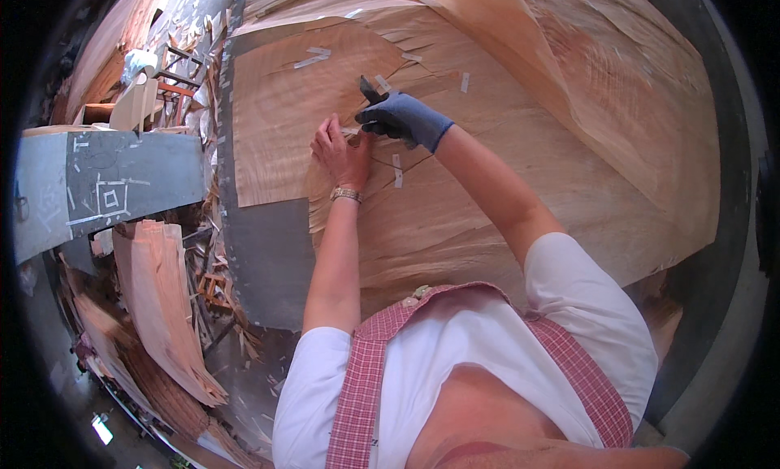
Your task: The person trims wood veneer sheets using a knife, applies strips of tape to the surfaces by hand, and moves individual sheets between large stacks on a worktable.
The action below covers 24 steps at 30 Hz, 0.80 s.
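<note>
My right hand [406, 120], in a blue glove with dark fingers, is closed around a dark knife-like tool [370, 89] whose wide end points up and away. Beside it on the left, my bare left hand [343, 156] rests on a sheet of wood veneer [276, 120], fingers bent and apart, a watch [347, 194] on its wrist. A small white strip of tape [350, 131] shows between the two hands. Underneath, a second, larger veneer sheet [487, 201] spreads to the right. Several short tape strips, such as one tape strip [397, 170], lie along splits in the wood.
Wavy veneer sheets [601, 87] are heaped at the far right. Part of the dark tabletop [264, 258] shows at left. Past its edge stand a grey bench [134, 172] with tape on it, a stack of curved veneer [158, 298], a small stool [180, 75] and scattered scraps.
</note>
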### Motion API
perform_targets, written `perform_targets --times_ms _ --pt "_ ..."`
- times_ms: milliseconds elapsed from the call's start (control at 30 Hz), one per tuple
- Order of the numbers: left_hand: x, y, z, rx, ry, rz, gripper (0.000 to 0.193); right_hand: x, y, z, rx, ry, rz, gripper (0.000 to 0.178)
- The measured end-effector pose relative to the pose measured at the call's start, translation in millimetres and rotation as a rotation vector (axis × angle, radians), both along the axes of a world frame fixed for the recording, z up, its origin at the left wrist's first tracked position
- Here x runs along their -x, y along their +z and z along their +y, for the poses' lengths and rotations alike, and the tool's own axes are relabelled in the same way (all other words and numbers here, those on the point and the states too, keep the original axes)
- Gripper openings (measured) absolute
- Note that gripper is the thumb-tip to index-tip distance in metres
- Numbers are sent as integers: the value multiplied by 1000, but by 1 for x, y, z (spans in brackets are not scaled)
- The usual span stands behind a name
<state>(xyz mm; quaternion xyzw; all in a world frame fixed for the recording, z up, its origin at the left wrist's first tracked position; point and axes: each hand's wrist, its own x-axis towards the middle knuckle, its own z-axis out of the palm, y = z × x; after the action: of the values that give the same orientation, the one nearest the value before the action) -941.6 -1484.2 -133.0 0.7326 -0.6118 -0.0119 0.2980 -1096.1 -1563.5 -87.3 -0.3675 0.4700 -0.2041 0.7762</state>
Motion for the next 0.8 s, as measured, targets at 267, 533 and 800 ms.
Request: perform_targets --times_ms 267,533,800 --pt "8 11 -5 -38 57 82 62 -7 -5 -1 7 52 69 25" --pt "7 4 -6 5 75 36 56 -14 17 -10 73 -4 -41 26" --pt "-14 2 2 13 -78 18 42 10 13 18 108 19 24 21"
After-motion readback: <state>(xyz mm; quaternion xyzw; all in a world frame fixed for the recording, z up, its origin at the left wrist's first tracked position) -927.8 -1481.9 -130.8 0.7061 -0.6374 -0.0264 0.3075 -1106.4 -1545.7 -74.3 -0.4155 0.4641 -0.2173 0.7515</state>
